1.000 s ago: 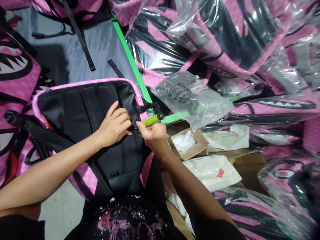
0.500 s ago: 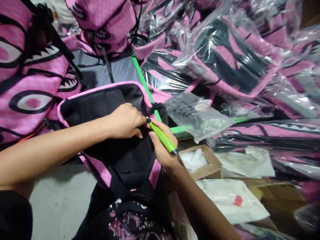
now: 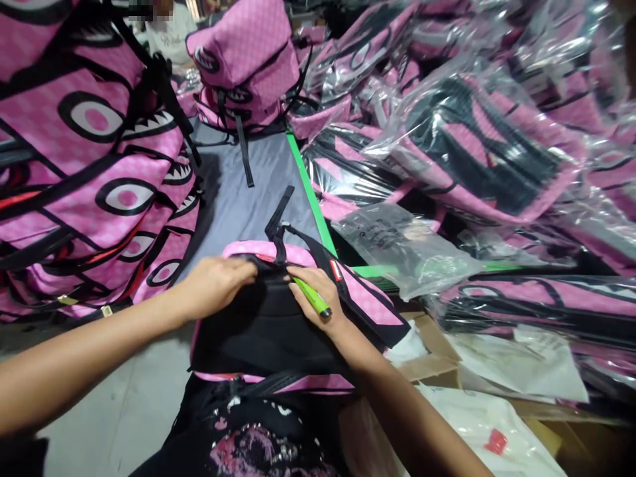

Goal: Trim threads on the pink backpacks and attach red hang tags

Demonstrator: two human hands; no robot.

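Left hand: the left hand (image 3: 218, 281) lies palm down on the top edge of the backpack (image 3: 278, 318), fingers curled over the black back panel; how tightly they close on the fabric cannot be told.
Right hand: the right hand (image 3: 318, 301) is closed around a green lighter (image 3: 311, 296), which lies slantwise across the fingers, its dark tip toward the wrist; the fingertips press on the backpack's top edge just beside the left hand.
Backpack: pink with a black padded back, it lies back-up at the near edge of the grey worktop (image 3: 248, 199), right in front of the person, partly over the lap.
Strap: a black strap (image 3: 278, 222) rises from the backpack's top, between the two hands, and trails onto the worktop.
Left side of worktop: a stack of pink backpacks (image 3: 94, 172) printed with eyes and teeth.
Far end: one more pink backpack (image 3: 248, 66) stands upright.
Right edge: a green border (image 3: 311, 192), and beyond it a heap of bagged backpacks (image 3: 472, 146) in clear plastic.
Near right: a clear plastic bag (image 3: 407, 248) lies by the green border, with a cardboard box (image 3: 427, 361) below it.
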